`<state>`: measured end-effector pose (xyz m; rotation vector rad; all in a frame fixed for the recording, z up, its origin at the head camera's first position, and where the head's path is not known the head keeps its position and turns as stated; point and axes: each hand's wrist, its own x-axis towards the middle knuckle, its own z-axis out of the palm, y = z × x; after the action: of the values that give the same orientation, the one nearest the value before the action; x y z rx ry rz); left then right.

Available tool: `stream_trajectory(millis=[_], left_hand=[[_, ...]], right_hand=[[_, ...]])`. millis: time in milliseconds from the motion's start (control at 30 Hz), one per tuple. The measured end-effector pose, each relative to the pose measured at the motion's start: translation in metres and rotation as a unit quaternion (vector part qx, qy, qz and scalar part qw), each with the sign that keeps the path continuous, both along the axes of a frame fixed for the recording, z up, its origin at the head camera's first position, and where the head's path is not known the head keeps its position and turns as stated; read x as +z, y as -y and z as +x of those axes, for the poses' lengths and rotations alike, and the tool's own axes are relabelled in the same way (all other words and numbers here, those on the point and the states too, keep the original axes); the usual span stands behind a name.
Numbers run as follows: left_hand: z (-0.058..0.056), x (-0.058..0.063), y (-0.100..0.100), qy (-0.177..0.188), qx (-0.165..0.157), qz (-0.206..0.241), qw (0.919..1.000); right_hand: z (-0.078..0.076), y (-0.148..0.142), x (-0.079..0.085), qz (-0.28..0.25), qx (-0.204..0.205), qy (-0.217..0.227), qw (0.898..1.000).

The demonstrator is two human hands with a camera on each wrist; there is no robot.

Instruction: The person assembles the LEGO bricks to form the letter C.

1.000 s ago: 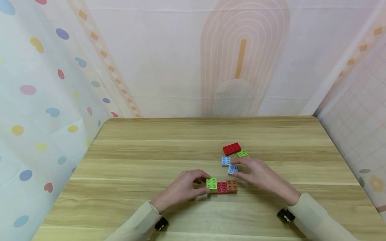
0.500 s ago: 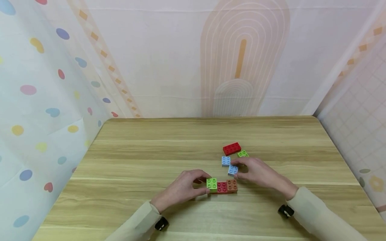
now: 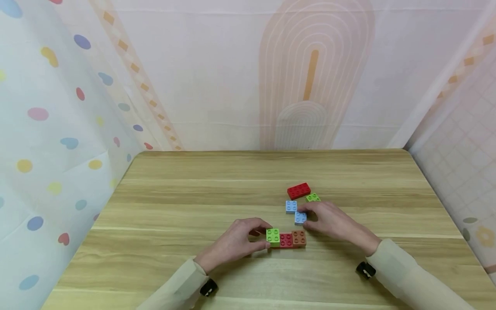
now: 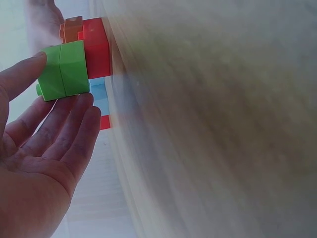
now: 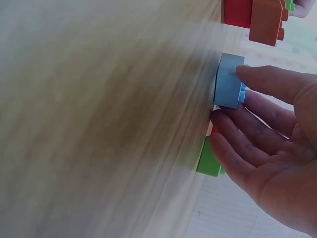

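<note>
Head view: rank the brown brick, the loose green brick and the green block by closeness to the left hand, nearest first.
1. Green block: in the left hand's grip, at the left end of the red base.
2. Brown brick: at the base's right end.
3. Loose green brick: farther back, partly hidden by the right hand.

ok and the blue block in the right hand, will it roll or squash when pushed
The blue block looks like moulded plastic with crisp edges, so it is probably stiff. Its flat sides suggest it would slide rather than roll. Being small beside the right hand, it is likely light.
</note>
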<state>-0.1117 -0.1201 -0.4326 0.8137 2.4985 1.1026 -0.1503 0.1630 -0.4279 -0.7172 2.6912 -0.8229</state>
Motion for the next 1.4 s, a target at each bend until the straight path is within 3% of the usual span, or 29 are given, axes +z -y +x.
stream_trajectory(millis=[567,933,1400], left_hand=[[0.002,0.003,0.002,0.000,0.000,0.003,1.0000],[0.002,0.000,0.001,0.007,-0.005,0.003,1.0000],[0.003,-0.001,0.001,0.013,0.008,0.034,0.9993]], right_hand=[[0.014,-0.004,0.013,-0.045,-0.023,-0.054,0.997],[0.022,-0.003,0.020,-0.083,-0.009,-0.099,0.992],[0.032,0.003,0.029,-0.112,0.001,-0.109,0.988]])
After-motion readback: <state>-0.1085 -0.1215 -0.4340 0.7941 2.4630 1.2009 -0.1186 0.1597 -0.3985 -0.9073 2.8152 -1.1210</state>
